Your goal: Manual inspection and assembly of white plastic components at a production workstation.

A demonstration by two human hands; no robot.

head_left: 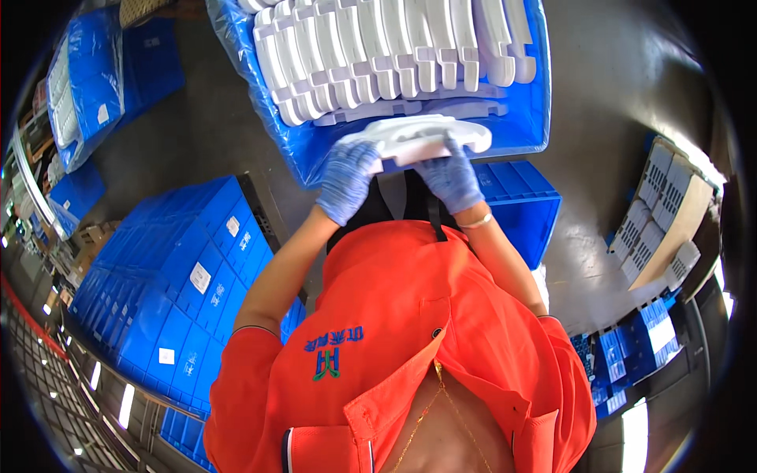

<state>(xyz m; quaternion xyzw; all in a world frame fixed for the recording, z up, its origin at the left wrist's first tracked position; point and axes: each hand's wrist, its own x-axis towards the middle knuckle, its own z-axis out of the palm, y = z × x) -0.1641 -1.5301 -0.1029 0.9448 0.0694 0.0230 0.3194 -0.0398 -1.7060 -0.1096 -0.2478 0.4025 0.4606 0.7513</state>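
Both hands, left hand and right hand, grasping white plastic part; I'd keep it level over blue bin, align with stacked row.

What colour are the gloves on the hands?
Blue thin gloves on the left hand and right hand, seen in the head view.

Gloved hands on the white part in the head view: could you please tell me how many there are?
2: left hand grips the white part's left end, right hand grips below its middle.
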